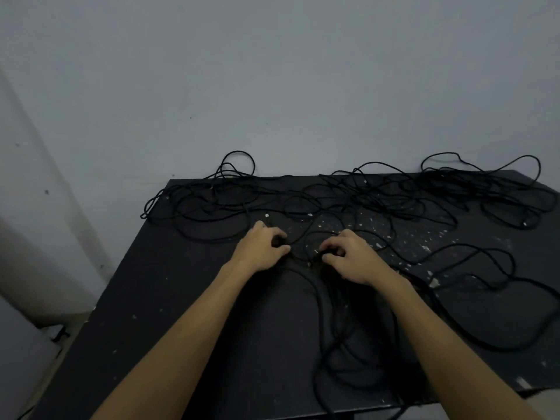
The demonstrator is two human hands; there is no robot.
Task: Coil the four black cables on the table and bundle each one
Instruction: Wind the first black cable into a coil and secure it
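Currently two hands work mid-table; left hand (264,247) curls its fingers around a black cable strand; right hand (348,256) pinches another strand; black cables (378,192) sprawl tangled over the dark table (169,298), individual count indistinguishable; loops overhang the far edge

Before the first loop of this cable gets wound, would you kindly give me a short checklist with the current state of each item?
1. Left hand grips the near cable: ok, fingers curled round it.
2. Right hand grips the same cable: cannot tell, fingers curled on black strands, but which one is unclear.
3. Cable free of the far tangle: cannot tell, strands overlap.
4. Connector end located: ok, pale tip beside the left hand.
5. Bare table to coil on: ok, near left.
6. Any cable bundled: not ok, all loose.
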